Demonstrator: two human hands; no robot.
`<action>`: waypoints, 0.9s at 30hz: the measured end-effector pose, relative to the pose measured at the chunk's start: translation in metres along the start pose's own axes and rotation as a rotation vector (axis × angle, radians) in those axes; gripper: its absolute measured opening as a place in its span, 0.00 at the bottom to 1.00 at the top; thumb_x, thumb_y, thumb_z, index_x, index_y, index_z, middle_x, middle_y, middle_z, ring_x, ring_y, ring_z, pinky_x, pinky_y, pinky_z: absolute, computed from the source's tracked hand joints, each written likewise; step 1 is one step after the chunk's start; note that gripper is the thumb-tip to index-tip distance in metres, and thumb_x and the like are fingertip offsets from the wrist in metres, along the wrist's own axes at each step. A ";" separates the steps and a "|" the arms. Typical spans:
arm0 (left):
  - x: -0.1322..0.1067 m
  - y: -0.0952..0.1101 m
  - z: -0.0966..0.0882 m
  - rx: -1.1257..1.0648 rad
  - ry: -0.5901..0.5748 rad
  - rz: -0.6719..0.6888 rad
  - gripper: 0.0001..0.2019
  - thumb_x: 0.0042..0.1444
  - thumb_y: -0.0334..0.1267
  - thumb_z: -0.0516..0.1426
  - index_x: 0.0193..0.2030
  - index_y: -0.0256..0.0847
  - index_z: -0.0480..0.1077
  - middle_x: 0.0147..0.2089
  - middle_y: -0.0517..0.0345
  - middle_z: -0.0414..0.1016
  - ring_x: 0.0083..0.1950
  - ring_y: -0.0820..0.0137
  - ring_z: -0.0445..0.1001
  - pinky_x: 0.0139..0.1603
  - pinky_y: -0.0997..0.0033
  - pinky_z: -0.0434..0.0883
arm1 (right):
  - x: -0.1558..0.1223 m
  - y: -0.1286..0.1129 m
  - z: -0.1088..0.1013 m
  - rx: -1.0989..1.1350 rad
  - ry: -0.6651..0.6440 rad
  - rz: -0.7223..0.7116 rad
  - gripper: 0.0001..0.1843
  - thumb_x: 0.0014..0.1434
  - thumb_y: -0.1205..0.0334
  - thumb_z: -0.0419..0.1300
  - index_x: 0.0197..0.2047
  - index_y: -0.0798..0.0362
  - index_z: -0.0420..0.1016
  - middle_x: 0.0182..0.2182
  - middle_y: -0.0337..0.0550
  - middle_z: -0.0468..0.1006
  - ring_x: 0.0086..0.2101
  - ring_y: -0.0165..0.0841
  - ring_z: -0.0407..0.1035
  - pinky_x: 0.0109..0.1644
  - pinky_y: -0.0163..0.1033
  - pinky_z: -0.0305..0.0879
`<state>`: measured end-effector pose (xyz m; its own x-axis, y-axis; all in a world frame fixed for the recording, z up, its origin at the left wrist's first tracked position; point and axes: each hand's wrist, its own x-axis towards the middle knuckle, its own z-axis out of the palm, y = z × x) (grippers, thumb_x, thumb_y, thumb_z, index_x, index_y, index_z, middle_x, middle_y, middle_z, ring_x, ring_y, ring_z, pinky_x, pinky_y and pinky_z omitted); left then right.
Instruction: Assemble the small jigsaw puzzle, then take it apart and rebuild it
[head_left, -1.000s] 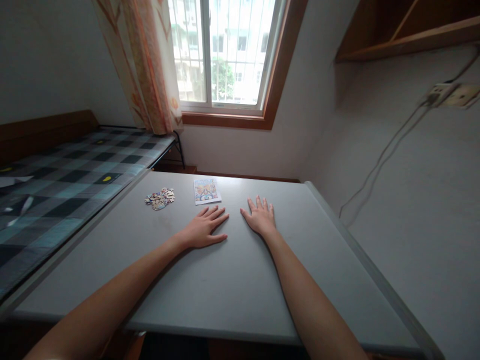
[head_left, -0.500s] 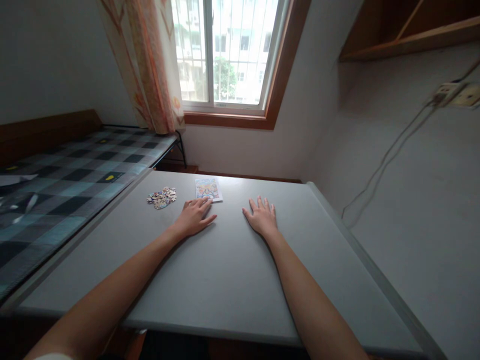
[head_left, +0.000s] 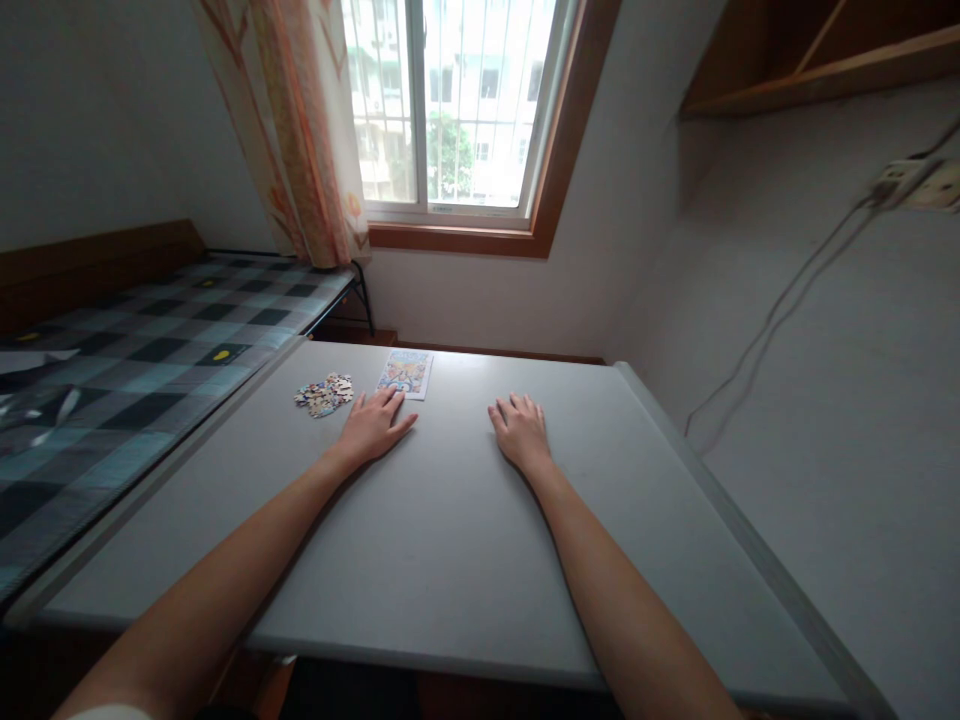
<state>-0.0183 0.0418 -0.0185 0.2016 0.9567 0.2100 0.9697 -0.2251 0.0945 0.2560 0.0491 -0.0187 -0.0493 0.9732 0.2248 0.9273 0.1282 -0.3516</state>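
A small colourful picture card (head_left: 406,372) lies near the far edge of the grey table (head_left: 450,540), turned slightly askew. Left of it is a little heap of loose puzzle pieces (head_left: 324,393). My left hand (head_left: 373,425) rests flat on the table, fingers stretched out, its fingertips touching the card's near edge. My right hand (head_left: 519,432) lies palm down further right, fingers slightly curled, holding nothing.
A bed with a checked blue cover (head_left: 127,360) runs along the table's left side. Behind are a window (head_left: 450,110) with a patterned curtain (head_left: 300,130), a wall shelf (head_left: 810,50) at upper right and a cable (head_left: 780,310) down the right wall.
My left hand slid left and forward to the card's near edge, and the card has been pushed away and rotated a little. The right hand stayed put, its fingers now slightly curled.
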 end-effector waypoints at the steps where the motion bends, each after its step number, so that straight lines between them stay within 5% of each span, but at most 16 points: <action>1: 0.000 0.000 0.000 -0.002 -0.001 -0.001 0.31 0.63 0.57 0.42 0.64 0.40 0.60 0.68 0.45 0.57 0.68 0.55 0.56 0.67 0.46 0.49 | 0.000 0.000 0.000 0.001 0.000 -0.004 0.25 0.66 0.49 0.45 0.58 0.52 0.70 0.62 0.52 0.62 0.63 0.47 0.50 0.65 0.56 0.42; 7: -0.001 0.001 -0.006 -0.011 0.130 0.021 0.23 0.61 0.54 0.47 0.56 0.46 0.68 0.68 0.50 0.57 0.68 0.57 0.56 0.67 0.48 0.50 | 0.001 0.001 0.001 0.034 0.023 -0.020 0.25 0.66 0.51 0.47 0.59 0.55 0.70 0.62 0.55 0.62 0.63 0.48 0.50 0.65 0.55 0.44; 10: -0.001 -0.001 -0.007 -0.011 0.097 0.095 0.22 0.61 0.56 0.48 0.54 0.50 0.70 0.70 0.53 0.54 0.69 0.56 0.53 0.68 0.45 0.46 | 0.002 0.002 0.003 0.046 0.037 -0.036 0.25 0.66 0.51 0.47 0.58 0.55 0.70 0.62 0.55 0.63 0.63 0.47 0.51 0.65 0.54 0.46; 15: 0.000 -0.004 -0.003 -0.039 -0.075 0.098 0.32 0.61 0.60 0.44 0.66 0.45 0.58 0.70 0.48 0.53 0.70 0.54 0.51 0.67 0.40 0.44 | 0.003 0.005 0.007 0.065 0.062 -0.059 0.24 0.65 0.51 0.48 0.56 0.55 0.72 0.61 0.54 0.65 0.62 0.46 0.52 0.64 0.55 0.48; 21: -0.003 0.003 -0.006 -0.040 -0.024 0.111 0.34 0.62 0.57 0.44 0.69 0.38 0.52 0.70 0.45 0.52 0.70 0.55 0.51 0.68 0.44 0.46 | 0.004 0.005 0.008 0.142 0.131 -0.112 0.23 0.64 0.53 0.50 0.54 0.57 0.73 0.58 0.55 0.68 0.61 0.46 0.55 0.63 0.55 0.51; 27: -0.016 0.035 -0.008 -0.024 0.018 0.380 0.35 0.62 0.57 0.46 0.70 0.40 0.48 0.70 0.47 0.53 0.71 0.58 0.50 0.69 0.49 0.45 | -0.004 -0.015 0.004 0.515 0.039 -0.330 0.35 0.64 0.53 0.51 0.70 0.52 0.45 0.48 0.49 0.77 0.50 0.38 0.69 0.57 0.47 0.62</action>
<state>0.0108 0.0171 -0.0111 0.5434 0.8010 0.2513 0.8228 -0.5676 0.0297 0.2407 0.0437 -0.0181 -0.2804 0.8599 0.4265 0.5668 0.5070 -0.6494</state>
